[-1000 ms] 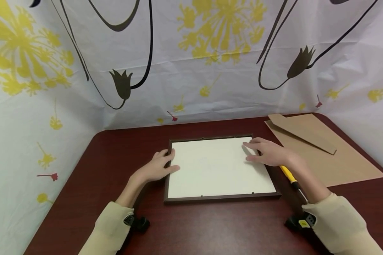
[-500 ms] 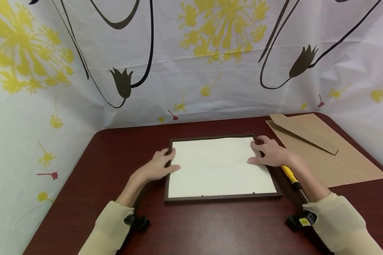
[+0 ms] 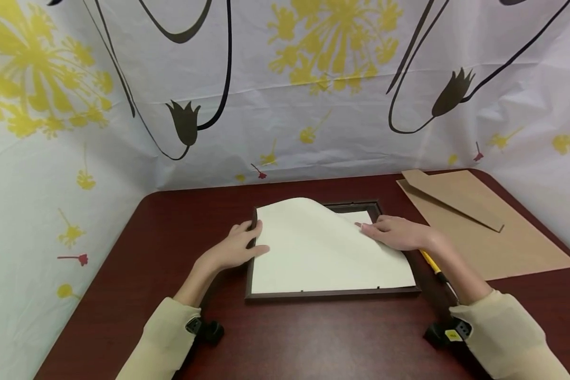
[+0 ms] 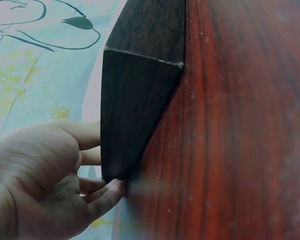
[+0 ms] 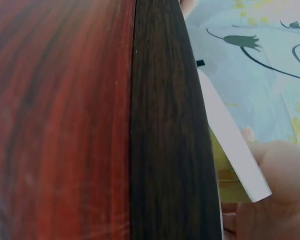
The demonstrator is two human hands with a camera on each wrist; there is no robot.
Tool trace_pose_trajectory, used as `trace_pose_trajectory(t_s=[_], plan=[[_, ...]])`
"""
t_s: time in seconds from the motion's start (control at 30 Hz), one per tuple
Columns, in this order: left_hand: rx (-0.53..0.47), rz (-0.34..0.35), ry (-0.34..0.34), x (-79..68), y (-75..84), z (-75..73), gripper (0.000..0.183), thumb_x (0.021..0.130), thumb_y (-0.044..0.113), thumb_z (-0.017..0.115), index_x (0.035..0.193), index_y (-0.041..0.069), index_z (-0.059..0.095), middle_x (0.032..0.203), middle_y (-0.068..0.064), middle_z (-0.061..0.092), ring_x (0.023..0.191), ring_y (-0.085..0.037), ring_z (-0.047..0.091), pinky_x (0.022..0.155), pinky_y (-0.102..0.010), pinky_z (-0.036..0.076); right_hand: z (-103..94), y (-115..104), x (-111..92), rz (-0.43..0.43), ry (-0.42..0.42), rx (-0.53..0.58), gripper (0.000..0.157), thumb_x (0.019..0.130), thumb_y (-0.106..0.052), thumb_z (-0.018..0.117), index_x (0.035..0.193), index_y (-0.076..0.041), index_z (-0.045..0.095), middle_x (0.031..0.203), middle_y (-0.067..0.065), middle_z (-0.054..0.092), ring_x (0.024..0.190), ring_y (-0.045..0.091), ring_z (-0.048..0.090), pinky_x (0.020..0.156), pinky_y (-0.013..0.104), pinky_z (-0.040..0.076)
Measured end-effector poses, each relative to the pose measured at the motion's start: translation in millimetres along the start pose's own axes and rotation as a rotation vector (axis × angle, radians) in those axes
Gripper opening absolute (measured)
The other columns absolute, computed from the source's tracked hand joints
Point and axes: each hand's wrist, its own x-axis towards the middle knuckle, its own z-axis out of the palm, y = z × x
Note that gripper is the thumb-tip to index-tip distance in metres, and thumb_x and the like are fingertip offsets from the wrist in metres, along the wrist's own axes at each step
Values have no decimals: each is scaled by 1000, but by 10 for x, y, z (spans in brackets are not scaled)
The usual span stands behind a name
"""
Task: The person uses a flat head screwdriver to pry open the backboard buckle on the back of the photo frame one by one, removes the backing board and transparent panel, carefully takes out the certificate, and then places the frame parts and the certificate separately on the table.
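A dark brown picture frame point(image 3: 332, 295) lies on the dark red table with small tabs along its inner edge. My left hand point(image 3: 233, 249) holds its left side, thumb reaching over onto the white sheet; in the left wrist view the fingers point(image 4: 107, 200) are at the frame's outer side. With its right far corner bent up and inward, the white sheet point(image 3: 313, 248) arches inside the frame. My right hand point(image 3: 399, 233) pinches that raised edge. Beneath it a second white surface point(image 3: 358, 217) shows. The right wrist view has the lifted sheet point(image 5: 235, 140) beyond the frame's side.
To the right lies a large brown board point(image 3: 518, 248), with a folded brown flap piece point(image 3: 451, 199) on it. A yellow-handled screwdriver point(image 3: 431, 261) is partly hidden under my right forearm. A patterned white cloth point(image 3: 285, 126) hangs behind the table.
My right hand has gone from the frame's right edge to gripping the sheet, lifting its far right corner leftward. The sheet was flat before. My left hand stays in place.
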Motion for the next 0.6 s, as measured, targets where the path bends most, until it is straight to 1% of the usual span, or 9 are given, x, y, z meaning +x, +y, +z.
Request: trace_pose_trajectory(t_s=[0.1, 0.17, 0.3, 0.37, 0.4, 0.43, 0.5, 0.53, 0.6], plan=[[1, 2, -1, 10, -1, -2, 75, 105, 39, 54, 160, 1, 18, 164, -28, 7, 151, -46, 5, 114, -63, 23, -9, -42, -12, 5, -24, 7, 64, 109, -48, 37, 136, 5, 60, 134, 28, 54, 125, 44, 51, 100, 57, 41], [-1, -2, 0, 11, -4, 2, 75, 105, 39, 54, 160, 2, 18, 164, -27, 7, 151, -45, 4, 114, -63, 23, -23, -60, -24, 6, -24, 6, 65, 109, -49, 35, 136, 5, 60, 136, 29, 54, 128, 45, 50, 102, 57, 41], [-2, -3, 1, 6, -14, 12, 75, 105, 39, 54, 160, 2, 18, 164, -27, 7, 151, -45, 3, 115, -63, 22, -63, -66, -56, -10, 21, 39, 59, 109, -44, 40, 139, 4, 58, 135, 25, 58, 122, 38, 56, 97, 53, 45], [-6, -4, 3, 5, -17, 13, 75, 105, 39, 54, 160, 2, 18, 164, -27, 7, 151, -46, 3, 114, -64, 22, -85, -50, -71, -16, 59, 75, 55, 108, -39, 46, 142, 4, 55, 112, 20, 68, 99, 32, 63, 85, 45, 48], [-8, -3, 5, 8, -20, 14, 76, 105, 39, 54, 160, 2, 18, 164, -27, 7, 151, -46, 3, 114, -64, 22, -97, -40, -77, -14, 87, 96, 54, 107, -36, 50, 143, 5, 53, 98, 17, 67, 85, 28, 61, 77, 42, 48], [-8, -4, 5, 8, -20, 14, 76, 105, 40, 54, 160, 2, 18, 164, -27, 7, 151, -46, 3, 114, -64, 22, -108, -23, -83, -9, 117, 118, 56, 106, -33, 54, 144, 7, 50, 86, 14, 63, 74, 26, 57, 71, 39, 46], [-7, -6, 5, 9, -17, 14, 76, 105, 41, 54, 160, 3, 18, 164, -27, 7, 151, -46, 3, 114, -64, 22, -138, 3, -102, 22, 195, 140, 63, 103, -31, 60, 145, 13, 43, 82, 16, 59, 71, 29, 55, 67, 39, 46], [-7, -6, 5, 10, -16, 13, 76, 105, 41, 54, 160, 3, 18, 164, -27, 7, 151, -46, 3, 114, -64, 21, -154, 17, -109, 52, 231, 159, 69, 101, -31, 63, 146, 15, 39, 80, 16, 57, 68, 28, 53, 65, 37, 45], [-5, -5, 4, 7, -12, 12, 76, 105, 41, 54, 160, 3, 18, 164, -27, 8, 151, -46, 3, 114, -65, 21, -184, 41, -125, 97, 290, 198, 77, 99, -30, 67, 146, 20, 32, 92, 23, 63, 78, 33, 60, 68, 39, 49]])
